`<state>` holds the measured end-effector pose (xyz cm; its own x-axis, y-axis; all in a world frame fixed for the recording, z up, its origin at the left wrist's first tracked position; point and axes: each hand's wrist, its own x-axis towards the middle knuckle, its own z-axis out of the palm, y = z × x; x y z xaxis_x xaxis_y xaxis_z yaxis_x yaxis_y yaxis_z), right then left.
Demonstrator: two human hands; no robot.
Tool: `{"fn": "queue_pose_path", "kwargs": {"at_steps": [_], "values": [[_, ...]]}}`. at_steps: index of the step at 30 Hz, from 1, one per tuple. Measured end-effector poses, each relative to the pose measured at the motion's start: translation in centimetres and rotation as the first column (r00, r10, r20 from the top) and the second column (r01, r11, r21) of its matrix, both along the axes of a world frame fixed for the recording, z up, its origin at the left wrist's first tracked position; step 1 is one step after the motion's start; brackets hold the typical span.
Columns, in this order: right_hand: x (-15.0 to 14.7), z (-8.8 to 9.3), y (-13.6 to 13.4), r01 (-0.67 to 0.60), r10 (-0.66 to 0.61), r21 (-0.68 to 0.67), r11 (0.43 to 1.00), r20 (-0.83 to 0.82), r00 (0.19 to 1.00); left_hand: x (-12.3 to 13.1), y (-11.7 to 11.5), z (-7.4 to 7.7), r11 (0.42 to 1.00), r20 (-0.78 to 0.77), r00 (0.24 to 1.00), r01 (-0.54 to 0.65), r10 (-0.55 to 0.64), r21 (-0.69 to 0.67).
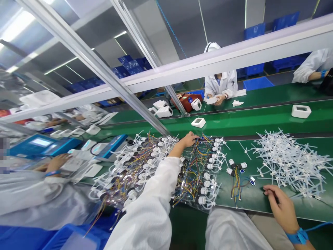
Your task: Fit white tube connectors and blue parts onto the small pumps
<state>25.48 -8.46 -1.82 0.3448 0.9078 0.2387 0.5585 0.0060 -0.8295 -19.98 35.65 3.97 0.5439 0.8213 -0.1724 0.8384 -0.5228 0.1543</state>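
The left hand [189, 139] reaches over to the far edge of the pile of wired parts [145, 166]. Its fingers bend down into the wires. I cannot tell if they have hold of a part or only touch it.

The right hand [282, 206] rests on the green table [249, 199], well to the right of the pile. Its fingers curl in, and a small dark bit shows at the tips. I cannot tell if it is held.

To do this well, I think the left hand should pinch one part by its hard white body, not by its thin wires. It should lift slowly, because the wires are tangled and may drag other parts along.

The pile is big and messy. Each part is a little white and black tube with red, yellow and blue wires. The pile lies on a clear sheet, right in front of the person.

Just right of the pile lies a small bunch of parts [236, 170], set apart. Further right of the pile is a heap of white ties [288, 163]. Behind the pile a white box [198, 122] sits on the table, and past it a co-worker [221, 83] in a white coat holds another box. Left of the pile stands a blue machine [39, 142].
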Motion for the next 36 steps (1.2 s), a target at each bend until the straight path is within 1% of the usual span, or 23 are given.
{"fn": "queue_pose_path", "kwargs": {"at_steps": [3,8,11,16,19,21,24,27,32,36], "values": [[-0.3,-0.4,0.5,0.031,-0.032,-0.026,0.999,-0.013,0.999,0.2,0.8,0.5,0.998,-0.031,0.998,0.051,-0.053,-0.046],[-0.7,-0.3,0.9,0.016,-0.016,-0.033,0.999,-0.028,0.999,1.1,2.1,1.5,0.990,-0.066,0.991,0.110,-0.116,-0.089],[-0.8,-0.3,0.8,0.028,-0.029,-0.044,0.999,-0.023,0.999,1.5,2.5,1.7,0.987,-0.064,0.989,0.129,-0.136,-0.099],[-1.1,-0.3,1.0,0.050,-0.051,-0.033,0.998,-0.013,0.999,1.3,2.1,1.4,0.987,-0.007,0.990,0.137,-0.138,-0.078],[-1.1,-0.5,1.1,0.031,-0.031,-0.026,0.999,-0.009,0.999,0.8,1.6,1.2,0.989,0.050,0.990,0.137,-0.134,-0.062],[-1.0,-0.6,1.1,0.016,-0.016,-0.021,1.000,-0.001,1.000,0.4,1.3,1.4,0.988,0.092,0.986,0.142,-0.137,-0.056],[-0.9,-0.8,1.0,0.010,-0.010,-0.013,1.000,0.010,1.000,-0.3,0.9,2.4,0.987,0.155,0.978,0.153,-0.143,-0.056],[-0.9,-0.9,1.0,0.006,-0.006,0.006,1.000,0.008,1.000,-1.0,0.5,3.8,0.989,0.206,0.971,0.134,-0.119,-0.061],[-0.9,-1.0,1.1,0.006,-0.006,0.032,0.999,0.008,1.000,-2.1,-0.5,6.2,0.997,0.281,0.960,0.035,-0.016,-0.065],[-0.9,-0.8,1.2,-0.010,0.010,0.039,0.999,-0.013,1.000,-2.6,-1.2,8.0,0.996,0.373,0.924,-0.064,0.081,-0.057]]}}
